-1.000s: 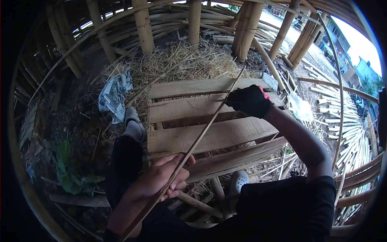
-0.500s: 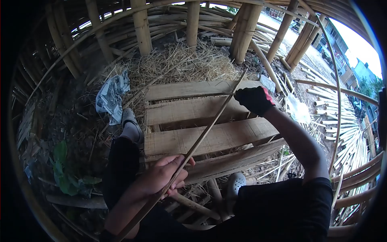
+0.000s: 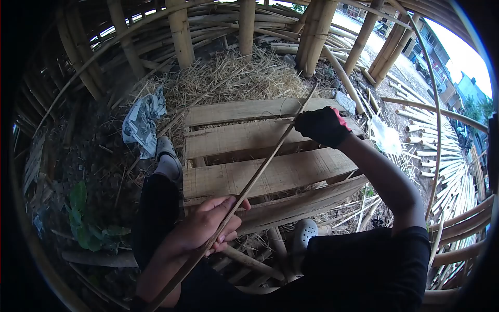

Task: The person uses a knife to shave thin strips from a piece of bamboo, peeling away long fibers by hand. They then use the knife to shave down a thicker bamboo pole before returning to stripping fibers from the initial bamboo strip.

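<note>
A long, thin bamboo strip [image 3: 265, 167] runs slantwise from below my chest up over a wooden slatted crate [image 3: 223, 142]. My bare left hand [image 3: 210, 224] is closed around its lower part, the thumb lying along it. Near the strip's far end is my right hand [image 3: 323, 127] in a black and red glove. Its fingers are curled into a fist against the side of the strip; what they hold is hidden. A thin dark curl shows just left of the glove, too fine to name.
Straw [image 3: 244, 78] lies behind the crate, with bamboo posts [image 3: 181, 36] beyond. A crumpled printed sheet [image 3: 143, 125] is by my left shoe [image 3: 169, 156]. Many cut bamboo poles [image 3: 442, 171] spread over the ground at right. A leafy plant [image 3: 80, 218] grows at lower left.
My gloved right hand has shifted slightly left, closer against the strip. My left hand keeps its hold with almost no movement. The view has shifted a little.
</note>
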Demonstrator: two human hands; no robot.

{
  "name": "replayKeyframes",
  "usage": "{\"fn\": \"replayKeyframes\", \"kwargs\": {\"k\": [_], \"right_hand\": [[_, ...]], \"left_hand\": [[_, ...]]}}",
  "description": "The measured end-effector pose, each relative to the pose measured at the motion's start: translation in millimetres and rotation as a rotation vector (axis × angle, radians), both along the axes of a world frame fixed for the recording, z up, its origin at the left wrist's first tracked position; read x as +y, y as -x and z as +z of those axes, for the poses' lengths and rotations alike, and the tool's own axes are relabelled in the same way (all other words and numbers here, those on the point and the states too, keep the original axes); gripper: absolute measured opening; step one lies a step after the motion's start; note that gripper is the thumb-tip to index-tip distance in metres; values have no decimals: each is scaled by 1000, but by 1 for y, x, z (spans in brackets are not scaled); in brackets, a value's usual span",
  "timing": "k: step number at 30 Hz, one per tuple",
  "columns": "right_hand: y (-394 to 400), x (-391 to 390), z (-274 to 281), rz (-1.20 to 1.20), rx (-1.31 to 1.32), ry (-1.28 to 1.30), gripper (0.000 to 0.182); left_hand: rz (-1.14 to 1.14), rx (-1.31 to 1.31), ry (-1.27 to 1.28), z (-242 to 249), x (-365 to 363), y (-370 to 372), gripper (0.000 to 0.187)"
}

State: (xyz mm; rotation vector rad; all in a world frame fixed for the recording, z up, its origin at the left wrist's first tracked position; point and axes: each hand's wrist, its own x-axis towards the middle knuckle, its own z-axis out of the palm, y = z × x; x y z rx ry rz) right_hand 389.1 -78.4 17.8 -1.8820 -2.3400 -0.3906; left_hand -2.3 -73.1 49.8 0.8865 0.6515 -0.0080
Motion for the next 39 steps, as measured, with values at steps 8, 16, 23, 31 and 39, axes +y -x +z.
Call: {"fn": "replayKeyframes", "kwargs": {"k": [8,16,23,31,39], "right_hand": [[-40,7,-2,-286,-209,52,16],[-123,21,-26,-536,-239,-12,28],[-102,-3,-7,-564,-233,-63,20],[-38,-29,27,-270,1720,-47,34],[15,-62,-7,-48,1982,-45,38]], "left_hand": [[1,2,-23,-4,5,-1,35],[-32,-13,-43,6,-5,12,37],[-50,6,-41,-2,10,16,38],[28,6,-46,-6,14,15,36],[20,38,-91,-9,6,4,36]]}}
